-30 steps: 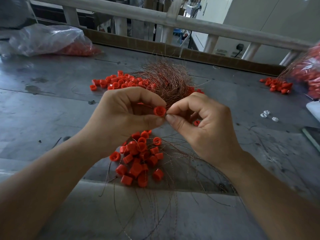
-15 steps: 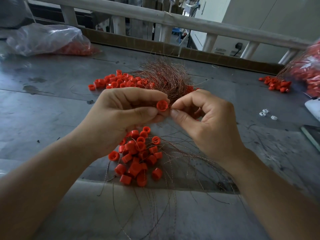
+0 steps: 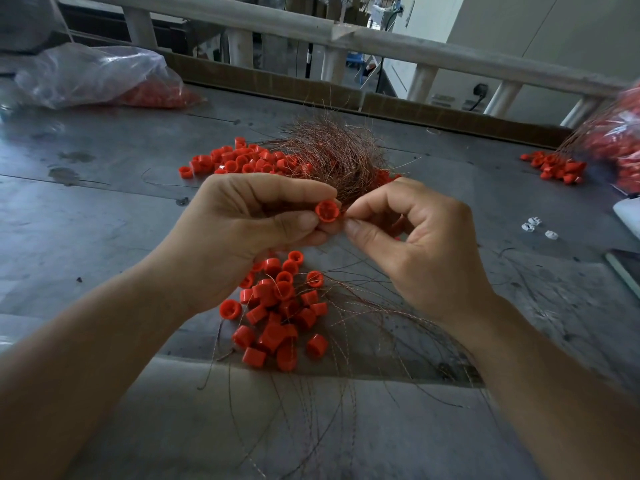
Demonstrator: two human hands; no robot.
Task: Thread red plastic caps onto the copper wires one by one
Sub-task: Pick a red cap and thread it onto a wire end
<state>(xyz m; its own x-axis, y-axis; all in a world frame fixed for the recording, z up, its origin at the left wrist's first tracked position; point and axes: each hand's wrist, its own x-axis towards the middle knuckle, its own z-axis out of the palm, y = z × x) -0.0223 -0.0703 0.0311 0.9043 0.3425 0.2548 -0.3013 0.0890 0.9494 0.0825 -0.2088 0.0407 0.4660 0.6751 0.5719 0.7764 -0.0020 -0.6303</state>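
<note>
While the view is read from the left, a crumpled clear plastic bag [image 3: 93, 77] holding red pieces is seen first, lying on the dull, scratched grey metal table [image 3: 104, 209]. A loose far heap of caps [image 3: 242, 161], short glossy red cylinders open at one end, is spread behind the hands. The left hand [image 3: 242, 230] is raised above the table with its fingers curled; one red cap [image 3: 326, 211] is gripped between its thumb and forefinger, the open mouth turned toward the camera. Behind this cap a bristling bundle of copper wires [image 3: 332, 154], fine and twisted, is fanned upward. Beneath the hands a near heap of caps [image 3: 280, 313] is tangled with loose wires [image 3: 381, 306] trailing toward the table's near edge. The right hand [image 3: 415, 244] is held just beside the cap, thumb and forefinger pinched together at its rim on what appears to be a single wire strand, too fine to be seen clearly; the other fingers are curled. Small white pieces [image 3: 535, 226], a third heap of caps [image 3: 557, 166] and a blurred bag [image 3: 620, 147] are placed at far right.
</note>
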